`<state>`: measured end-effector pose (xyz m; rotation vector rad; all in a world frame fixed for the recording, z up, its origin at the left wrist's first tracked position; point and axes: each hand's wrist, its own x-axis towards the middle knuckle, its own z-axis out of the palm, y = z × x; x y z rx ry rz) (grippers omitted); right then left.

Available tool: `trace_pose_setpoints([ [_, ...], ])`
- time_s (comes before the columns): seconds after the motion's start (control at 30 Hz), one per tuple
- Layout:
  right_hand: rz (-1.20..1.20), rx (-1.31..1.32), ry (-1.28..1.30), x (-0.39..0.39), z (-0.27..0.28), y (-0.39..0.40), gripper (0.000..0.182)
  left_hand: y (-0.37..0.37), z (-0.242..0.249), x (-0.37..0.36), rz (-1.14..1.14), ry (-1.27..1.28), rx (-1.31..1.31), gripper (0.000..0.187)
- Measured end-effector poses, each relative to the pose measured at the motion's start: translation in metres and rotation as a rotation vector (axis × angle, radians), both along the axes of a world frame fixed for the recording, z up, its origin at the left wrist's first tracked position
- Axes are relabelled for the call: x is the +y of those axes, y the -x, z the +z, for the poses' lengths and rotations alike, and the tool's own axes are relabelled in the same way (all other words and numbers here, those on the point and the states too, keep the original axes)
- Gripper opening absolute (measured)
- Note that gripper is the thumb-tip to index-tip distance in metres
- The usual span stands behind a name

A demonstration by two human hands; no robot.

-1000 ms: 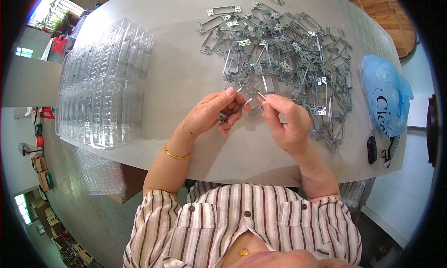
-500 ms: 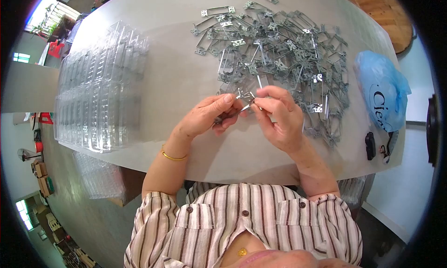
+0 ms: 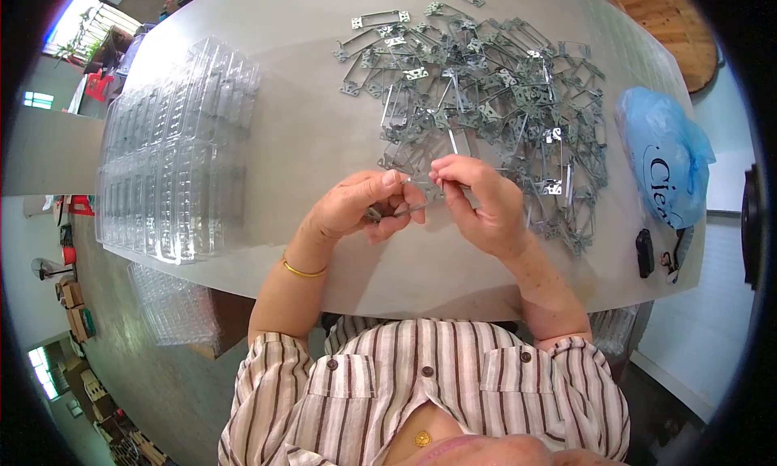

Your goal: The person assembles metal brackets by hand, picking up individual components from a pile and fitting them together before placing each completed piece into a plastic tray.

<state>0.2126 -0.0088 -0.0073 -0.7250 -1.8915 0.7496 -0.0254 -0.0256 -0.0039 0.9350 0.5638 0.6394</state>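
Observation:
Between my two hands is a small, thin metal bracket (image 3: 418, 208), partly covered by fingers. My left hand (image 3: 350, 207) is closed around its left part, with the thumb on top and the fingers curled beneath. My right hand (image 3: 490, 207) pinches at the bracket's right end with thumb and fingertips; the exact grip is hard to make out. Just beyond them lies a loose pile of similar grey metal brackets (image 3: 494, 102), each with flat, holed end plates joined by thin bars.
Stacked clear plastic trays (image 3: 174, 166) stand on the left of the pale table (image 3: 295, 85). At the right edge are a blue plastic bag (image 3: 664, 162) and a small black object (image 3: 644, 253). More clear plastic packs (image 3: 171, 304) sit below the table's left edge.
My right hand's fingers have drawn closer together, and its raised index finger has come down into the pinch. The bracket has turned slightly between the hands. The pile looks unchanged.

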Motion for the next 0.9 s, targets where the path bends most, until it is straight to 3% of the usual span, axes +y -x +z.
trace_pose_setpoints([
  [0.2,-0.121,-0.061,0.058,-0.001,0.005,-0.002,0.016,-0.004,0.000,0.002,0.246,0.004,-0.052,0.067],
  [0.63,-0.159,-0.081,0.219,-0.014,0.016,0.002,0.011,-0.014,-0.005,0.000,0.253,-0.045,0.147,0.056],
  [0.77,-0.145,-0.057,0.275,-0.016,0.016,0.003,0.009,-0.013,-0.004,0.000,0.207,-0.166,0.233,0.051],
  [0.83,-0.071,0.021,0.558,-0.017,0.016,0.001,0.007,-0.013,-0.002,0.000,0.205,-0.189,0.248,0.050],
  [0.9,-0.051,0.080,0.651,-0.018,0.025,0.004,0.006,-0.014,-0.001,-0.001,0.242,-0.189,0.295,0.048],
])
